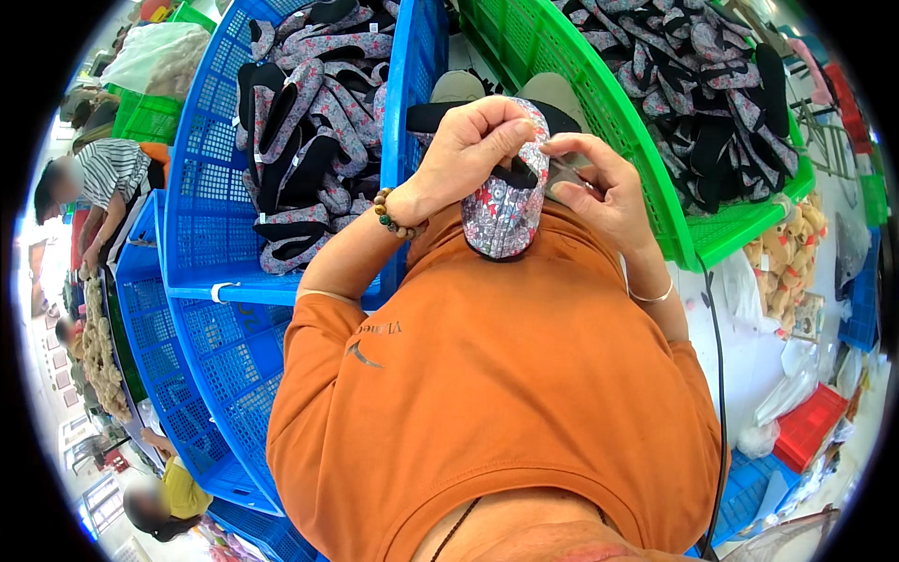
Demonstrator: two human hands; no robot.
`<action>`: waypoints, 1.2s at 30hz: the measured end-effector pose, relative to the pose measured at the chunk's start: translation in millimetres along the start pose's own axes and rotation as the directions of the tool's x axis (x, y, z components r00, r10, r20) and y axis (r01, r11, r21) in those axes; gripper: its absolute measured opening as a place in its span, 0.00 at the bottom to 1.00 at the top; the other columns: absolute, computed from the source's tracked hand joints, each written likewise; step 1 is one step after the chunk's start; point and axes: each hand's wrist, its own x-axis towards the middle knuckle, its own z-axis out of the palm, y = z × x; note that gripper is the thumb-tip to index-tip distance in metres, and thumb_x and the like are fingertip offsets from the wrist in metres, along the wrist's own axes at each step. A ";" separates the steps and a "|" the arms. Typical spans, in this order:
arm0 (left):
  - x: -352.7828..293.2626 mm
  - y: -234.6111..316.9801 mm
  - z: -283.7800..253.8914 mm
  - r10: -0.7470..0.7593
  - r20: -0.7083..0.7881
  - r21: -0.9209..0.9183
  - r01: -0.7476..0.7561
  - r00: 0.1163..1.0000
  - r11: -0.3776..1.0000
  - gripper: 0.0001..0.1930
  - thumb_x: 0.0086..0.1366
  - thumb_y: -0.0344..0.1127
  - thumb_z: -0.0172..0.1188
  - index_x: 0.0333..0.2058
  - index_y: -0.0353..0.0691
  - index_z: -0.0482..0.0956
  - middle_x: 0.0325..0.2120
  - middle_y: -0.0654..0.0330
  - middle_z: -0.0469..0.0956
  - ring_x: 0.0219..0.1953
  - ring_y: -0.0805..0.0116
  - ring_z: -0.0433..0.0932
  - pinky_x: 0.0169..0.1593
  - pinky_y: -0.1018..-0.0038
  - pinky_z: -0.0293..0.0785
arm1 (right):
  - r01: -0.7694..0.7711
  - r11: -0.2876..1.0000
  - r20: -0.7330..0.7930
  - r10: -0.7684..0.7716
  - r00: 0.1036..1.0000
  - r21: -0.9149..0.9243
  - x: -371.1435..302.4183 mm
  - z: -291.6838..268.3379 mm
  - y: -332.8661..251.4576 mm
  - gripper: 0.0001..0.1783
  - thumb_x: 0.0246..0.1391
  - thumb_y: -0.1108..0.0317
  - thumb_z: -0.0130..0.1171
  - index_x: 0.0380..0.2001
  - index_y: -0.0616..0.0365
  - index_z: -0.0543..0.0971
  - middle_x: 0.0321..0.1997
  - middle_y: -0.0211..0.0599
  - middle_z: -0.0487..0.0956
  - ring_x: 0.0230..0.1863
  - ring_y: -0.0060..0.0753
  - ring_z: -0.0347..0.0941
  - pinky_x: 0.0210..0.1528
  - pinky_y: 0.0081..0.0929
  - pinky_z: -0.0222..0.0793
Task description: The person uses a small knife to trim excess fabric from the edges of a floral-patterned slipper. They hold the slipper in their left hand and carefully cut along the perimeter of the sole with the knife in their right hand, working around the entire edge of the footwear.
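Observation:
A grey floral fabric slipper (504, 217) with red flowers and a dark lining is held upright in front of my orange shirt. My left hand (473, 145), with a beaded bracelet on its wrist, pinches the slipper's upper edge between thumb and fingers. On the other side, my right hand (599, 187) has bent fingers close to the slipper's right edge, thumb and index nearly together. Whether those right fingertips grip the fabric or something small is hard to make out. Behind my hands a black strip (552, 114) shows partly.
A blue crate (201, 187) full of similar floral slippers stands at the left. At the right, a green crate (646, 159) holds more. A black cable (716, 375) hangs at my right side. Plush toys (791, 244) and a red crate (813, 426) lie farther right. Other people work at the far left.

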 end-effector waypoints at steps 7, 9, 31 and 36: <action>0.0 -1.1 -1.0 0.034 -0.069 -0.091 -0.040 0.997 0.995 0.08 0.68 0.35 0.48 0.32 0.38 0.71 0.21 0.69 0.68 0.21 0.85 0.60 0.24 0.87 0.56 | -0.064 0.990 0.184 0.040 0.982 0.126 13.1 7.3 14.9 0.18 0.44 0.77 0.64 0.41 0.63 0.72 0.34 0.25 0.73 0.28 0.10 0.64 0.26 0.12 0.61; -0.6 6.5 -1.3 0.026 -0.063 -0.081 -0.031 0.998 0.996 0.08 0.68 0.35 0.48 0.32 0.37 0.71 0.21 0.68 0.68 0.21 0.85 0.61 0.24 0.87 0.56 | -0.041 0.999 0.298 0.041 0.954 -0.006 16.7 2.9 23.0 0.16 0.43 0.77 0.65 0.37 0.63 0.73 0.32 0.25 0.72 0.28 0.12 0.63 0.27 0.13 0.62; -6.6 50.3 -14.0 -0.074 0.232 0.149 0.040 0.970 0.988 0.09 0.44 0.23 0.69 0.27 0.34 0.79 0.23 0.68 0.76 0.28 0.83 0.70 0.34 0.84 0.67 | 0.076 0.997 0.040 -0.076 0.996 -0.023 12.3 3.0 -4.7 0.13 0.44 0.72 0.67 0.32 0.63 0.76 0.28 0.23 0.70 0.28 0.11 0.61 0.28 0.11 0.58; -6.7 50.2 -10.9 -0.044 0.225 0.115 0.018 0.973 0.993 0.09 0.44 0.22 0.69 0.26 0.33 0.78 0.24 0.68 0.76 0.28 0.83 0.70 0.34 0.84 0.67 | 0.065 0.998 0.062 -0.065 0.996 -0.004 19.0 9.4 -20.5 0.13 0.43 0.72 0.67 0.32 0.64 0.76 0.28 0.25 0.71 0.27 0.13 0.64 0.28 0.13 0.61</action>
